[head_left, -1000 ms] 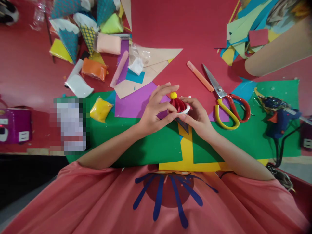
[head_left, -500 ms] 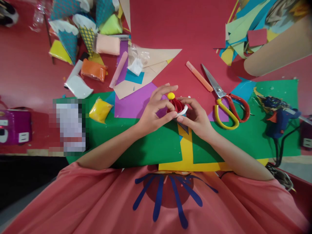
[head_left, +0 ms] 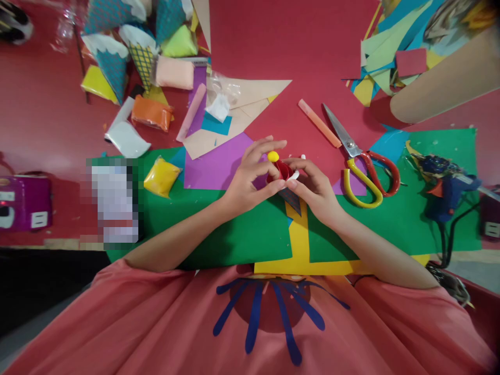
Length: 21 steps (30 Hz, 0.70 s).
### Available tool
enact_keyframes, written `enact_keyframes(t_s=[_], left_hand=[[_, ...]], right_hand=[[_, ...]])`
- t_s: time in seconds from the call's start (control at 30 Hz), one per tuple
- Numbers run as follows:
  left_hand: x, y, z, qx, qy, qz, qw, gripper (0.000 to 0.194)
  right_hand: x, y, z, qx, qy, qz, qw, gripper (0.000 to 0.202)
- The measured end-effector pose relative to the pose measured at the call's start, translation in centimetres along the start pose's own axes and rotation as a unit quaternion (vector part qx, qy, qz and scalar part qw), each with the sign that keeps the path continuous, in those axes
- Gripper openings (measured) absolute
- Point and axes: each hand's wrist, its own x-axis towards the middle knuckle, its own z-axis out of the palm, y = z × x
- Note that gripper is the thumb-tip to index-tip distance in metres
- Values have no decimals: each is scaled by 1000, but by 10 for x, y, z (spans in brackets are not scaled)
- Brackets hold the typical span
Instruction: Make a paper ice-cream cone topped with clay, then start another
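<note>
Small cone (head_left: pixel 291 202) at centre, held above the green sheet (head_left: pixel 234 234): its dark, tapering tip points near and slightly right, while its wide mouth carries curled red bands (head_left: pixel 285 169), a smooth, rounded yellow ball (head_left: pixel 273 156) and a thick white rim (head_left: pixel 294 177). My left grip (head_left: pixel 253 179) is closed on the cone's left side, thumb meeting forefinger, upper fingers raised; my right grip (head_left: pixel 318 192) pinches the white rim from the right. To the right lie scissors (head_left: pixel 351 146) with pointed metal blades and looped handles, one yellow, one red, beside a slender orange stick (head_left: pixel 320 124). Flat purple paper (head_left: pixel 219 164) lies just beyond my left grip. Farther left rest a plump yellow packet (head_left: pixel 161 176) in shiny film and a cluster of cones (head_left: pixel 111 67) with latticed sides and scalloped white edges. At far right, a smooth tan cylinder (head_left: pixel 445 80) slants in.
</note>
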Motion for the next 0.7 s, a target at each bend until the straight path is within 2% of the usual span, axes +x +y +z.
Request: enact_keyframes(t_s=[0.4,0.7], left_hand=[[0,2,-2,-22,-5,-33,999,38],[1,2,-2,-21,-5,-39,999,35]], right_hand=[[0,-1,-1,-4,0,-8,1000,27],[-1,2,-1,-12,-3,-5,1000,30]])
